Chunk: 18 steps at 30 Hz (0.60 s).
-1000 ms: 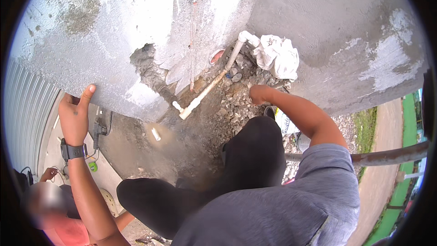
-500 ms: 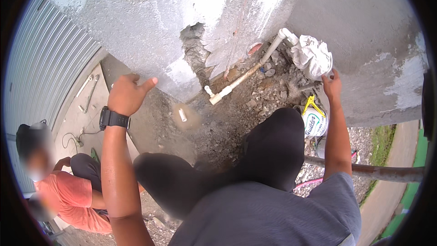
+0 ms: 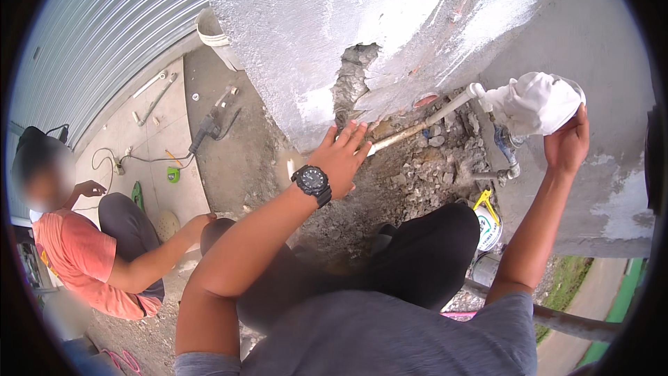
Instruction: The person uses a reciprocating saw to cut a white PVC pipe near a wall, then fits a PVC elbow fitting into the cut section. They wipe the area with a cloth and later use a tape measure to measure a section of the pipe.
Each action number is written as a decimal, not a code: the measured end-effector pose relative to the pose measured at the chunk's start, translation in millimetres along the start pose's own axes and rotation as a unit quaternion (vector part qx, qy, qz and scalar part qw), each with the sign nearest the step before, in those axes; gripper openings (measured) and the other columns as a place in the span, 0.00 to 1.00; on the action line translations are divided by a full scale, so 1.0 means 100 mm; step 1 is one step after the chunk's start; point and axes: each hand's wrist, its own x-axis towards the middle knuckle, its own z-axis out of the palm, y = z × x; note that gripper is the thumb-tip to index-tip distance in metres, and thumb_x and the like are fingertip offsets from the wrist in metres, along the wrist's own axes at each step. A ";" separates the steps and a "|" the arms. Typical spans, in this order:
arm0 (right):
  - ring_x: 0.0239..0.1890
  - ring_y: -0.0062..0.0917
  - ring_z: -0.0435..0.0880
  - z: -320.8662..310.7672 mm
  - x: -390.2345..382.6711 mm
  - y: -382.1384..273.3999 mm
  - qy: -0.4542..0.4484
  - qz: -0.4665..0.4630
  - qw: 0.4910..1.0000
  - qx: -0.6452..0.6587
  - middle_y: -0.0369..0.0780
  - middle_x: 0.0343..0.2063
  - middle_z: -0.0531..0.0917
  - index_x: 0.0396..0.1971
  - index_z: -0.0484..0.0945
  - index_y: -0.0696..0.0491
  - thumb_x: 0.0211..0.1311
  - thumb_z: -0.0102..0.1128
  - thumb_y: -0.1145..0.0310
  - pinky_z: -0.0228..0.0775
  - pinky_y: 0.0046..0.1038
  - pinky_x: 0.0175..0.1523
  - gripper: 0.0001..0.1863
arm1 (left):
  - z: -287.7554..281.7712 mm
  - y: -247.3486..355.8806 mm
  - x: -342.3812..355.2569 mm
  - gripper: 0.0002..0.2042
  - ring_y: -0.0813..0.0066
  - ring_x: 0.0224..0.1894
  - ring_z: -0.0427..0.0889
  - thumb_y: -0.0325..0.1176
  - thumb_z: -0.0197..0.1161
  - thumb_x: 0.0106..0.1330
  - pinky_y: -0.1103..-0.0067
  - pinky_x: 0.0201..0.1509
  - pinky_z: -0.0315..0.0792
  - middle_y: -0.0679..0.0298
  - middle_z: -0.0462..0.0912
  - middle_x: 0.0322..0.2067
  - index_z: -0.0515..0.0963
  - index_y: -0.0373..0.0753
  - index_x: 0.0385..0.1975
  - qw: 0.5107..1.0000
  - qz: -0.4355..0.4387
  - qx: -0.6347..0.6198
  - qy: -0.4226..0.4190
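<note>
My right hand (image 3: 568, 142) grips the lower right edge of a bunched white cloth (image 3: 534, 103), its thumb and fingers closed on the hem. Below the cloth, metal pipe fittings (image 3: 506, 147) stand beside the grey wall. My left hand (image 3: 339, 161), with a black watch at the wrist, is open and stretched flat over the near end of a pale plastic pipe (image 3: 424, 124). It hides that end, and I cannot tell whether it touches the pipe. The pipe runs up to a white elbow (image 3: 477, 92) next to the cloth.
A broken hole (image 3: 353, 76) gapes in the wall corner. Rubble (image 3: 424, 181) covers the ground by my knees. A paint bucket (image 3: 490, 228) with a yellow-handled tool stands right. At left, a co-worker in an orange shirt (image 3: 80, 257) crouches near a power tool (image 3: 207, 129) and loose pipes (image 3: 154, 101).
My left hand has swung right, over the pipe's near end. My right hand has raised the cloth, uncovering the metal fittings. The view has shifted left, showing the power tool and a white bucket.
</note>
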 end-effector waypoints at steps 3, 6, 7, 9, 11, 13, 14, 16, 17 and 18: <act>0.66 0.39 0.73 0.72 -0.25 0.13 -0.132 0.026 0.991 -0.022 0.48 0.62 0.74 0.67 0.63 0.59 0.80 0.40 0.61 0.63 0.43 0.72 0.25 | 0.05 0.20 0.40 0.40 0.51 0.74 0.59 0.44 0.75 0.55 0.57 0.74 0.60 0.49 0.62 0.71 0.69 0.36 0.67 0.998 0.035 -0.003 0.054; 0.57 0.27 0.77 1.25 -0.56 0.72 -0.183 0.116 0.950 -0.225 0.42 0.55 0.79 0.61 0.71 0.60 0.77 0.49 0.63 0.68 0.32 0.63 0.21 | -0.23 0.64 0.81 0.18 0.52 0.61 0.75 0.38 0.60 0.61 0.55 0.64 0.70 0.48 0.81 0.52 0.82 0.36 0.47 0.914 0.006 -0.233 0.331; 0.53 0.22 0.77 1.36 -0.68 0.95 -0.239 0.145 0.905 -0.321 0.39 0.52 0.80 0.58 0.74 0.59 0.76 0.51 0.63 0.69 0.28 0.59 0.19 | -0.33 0.70 0.87 0.16 0.55 0.58 0.75 0.37 0.60 0.60 0.56 0.60 0.69 0.51 0.81 0.49 0.82 0.37 0.45 0.930 0.003 -0.155 0.334; 0.48 0.17 0.77 1.47 -0.82 1.17 -0.302 0.196 0.833 -0.420 0.35 0.47 0.81 0.57 0.75 0.58 0.75 0.49 0.69 0.68 0.22 0.56 0.16 | -0.53 0.95 1.02 0.12 0.59 0.50 0.76 0.35 0.60 0.58 0.58 0.52 0.69 0.57 0.80 0.42 0.83 0.39 0.39 0.979 -0.012 -0.028 0.202; 0.44 0.15 0.77 1.46 -0.79 1.25 -0.281 0.228 0.853 -0.375 0.34 0.43 0.83 0.52 0.78 0.58 0.75 0.49 0.69 0.69 0.20 0.52 0.13 | -0.63 1.05 1.10 0.09 0.63 0.43 0.77 0.33 0.60 0.57 0.59 0.44 0.68 0.62 0.80 0.36 0.83 0.41 0.34 0.982 0.023 -0.021 0.186; 0.40 0.15 0.77 1.35 -0.70 1.30 -0.307 0.194 0.845 -0.393 0.34 0.39 0.83 0.47 0.80 0.58 0.76 0.50 0.68 0.70 0.20 0.48 0.12 | -0.65 1.05 1.11 0.08 0.65 0.39 0.78 0.33 0.60 0.56 0.60 0.41 0.68 0.64 0.80 0.32 0.84 0.41 0.31 0.985 0.049 0.018 0.162; 0.38 0.14 0.77 1.27 -0.64 1.33 -0.303 0.187 0.837 -0.415 0.33 0.37 0.83 0.44 0.81 0.59 0.76 0.50 0.68 0.70 0.21 0.46 0.12 | -0.67 1.02 1.09 0.09 0.64 0.39 0.78 0.34 0.60 0.56 0.60 0.41 0.68 0.63 0.80 0.31 0.84 0.40 0.31 0.981 0.060 -0.043 0.181; 0.37 0.14 0.78 1.09 -0.50 1.38 -0.264 0.181 0.834 -0.449 0.34 0.34 0.83 0.41 0.82 0.60 0.76 0.52 0.67 0.71 0.21 0.44 0.13 | -0.68 0.92 0.99 0.11 0.61 0.36 0.80 0.38 0.62 0.55 0.59 0.39 0.69 0.61 0.83 0.30 0.86 0.40 0.30 0.956 0.111 -0.065 0.263; 0.37 0.14 0.78 0.99 -0.42 1.40 -0.271 0.193 0.845 -0.419 0.35 0.34 0.84 0.39 0.82 0.61 0.75 0.53 0.66 0.71 0.20 0.43 0.13 | -0.70 0.87 0.90 0.12 0.62 0.37 0.82 0.39 0.62 0.55 0.59 0.41 0.71 0.59 0.85 0.31 0.87 0.39 0.32 0.960 0.090 -0.047 0.262; 0.37 0.15 0.78 0.91 -0.35 1.42 -0.259 0.146 0.815 -0.498 0.36 0.34 0.84 0.40 0.82 0.61 0.73 0.57 0.66 0.71 0.22 0.41 0.13 | -0.75 0.83 0.79 0.14 0.62 0.37 0.84 0.41 0.63 0.55 0.59 0.42 0.73 0.58 0.87 0.32 0.87 0.39 0.34 0.960 0.084 -0.031 0.264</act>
